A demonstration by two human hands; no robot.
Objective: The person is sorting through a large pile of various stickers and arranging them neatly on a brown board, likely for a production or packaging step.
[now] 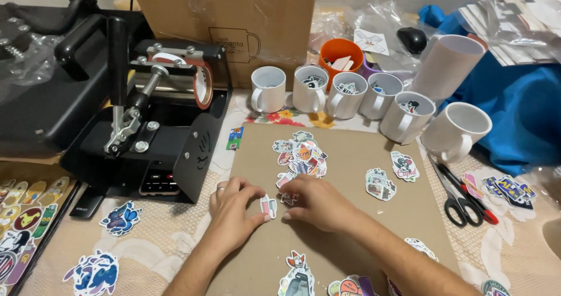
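Both my hands rest on a brown cardboard sheet (350, 156) in front of me. My left hand (232, 209) pinches a small pink and white sticker (268, 206) at its left edge. My right hand (318, 201) lies beside it, fingertips pressing on another small sticker (288, 198). Just beyond my fingers sits a pile of colourful stickers (301, 156). More stickers (381, 184) lie to the right on the cardboard, and some at its near edge (297, 271).
A black mug heat press (160, 115) stands at the left. Several white mugs (345, 94) line the back, with an orange cup (340, 53) and a cardboard box (234, 21) behind. Scissors (459, 199) lie at the right. Loose stickers (120, 218) sit on the tablecloth.
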